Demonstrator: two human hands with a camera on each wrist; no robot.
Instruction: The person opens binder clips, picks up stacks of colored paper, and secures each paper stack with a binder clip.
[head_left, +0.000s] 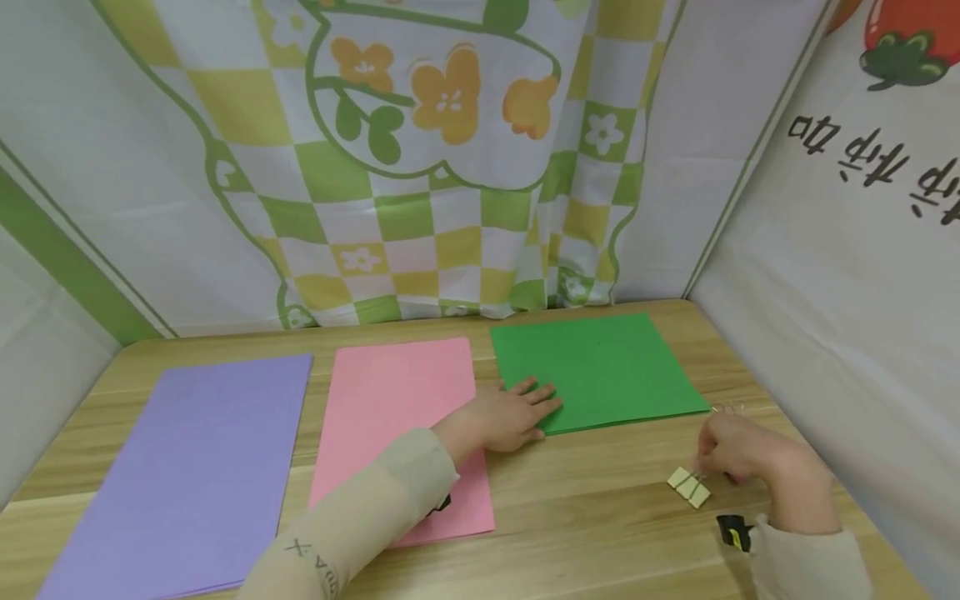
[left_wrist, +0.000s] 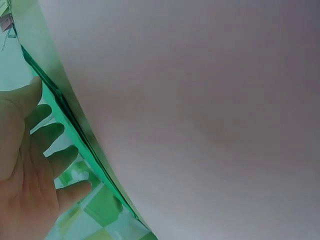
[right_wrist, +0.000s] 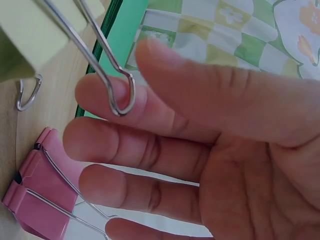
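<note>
I've got left hand (head_left: 510, 418) spread on green paper (head_left: 607, 362), right hand (head_left: 738, 450) loosely open, thumb apart, pale-yellow binder clip (head_left: 688, 488) just beyond, wire handle (right_wrist: 132, 92) at its index fingertip.

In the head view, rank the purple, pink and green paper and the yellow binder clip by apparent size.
Largest to smallest:
1. Purple paper
2. Pink paper, partly covered by the left sleeve
3. Green paper
4. Yellow binder clip

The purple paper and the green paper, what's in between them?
The pink paper lies between the purple paper and the green paper, with the left sleeve over part of it and wooden table showing alongside. The head view shows this.
</note>
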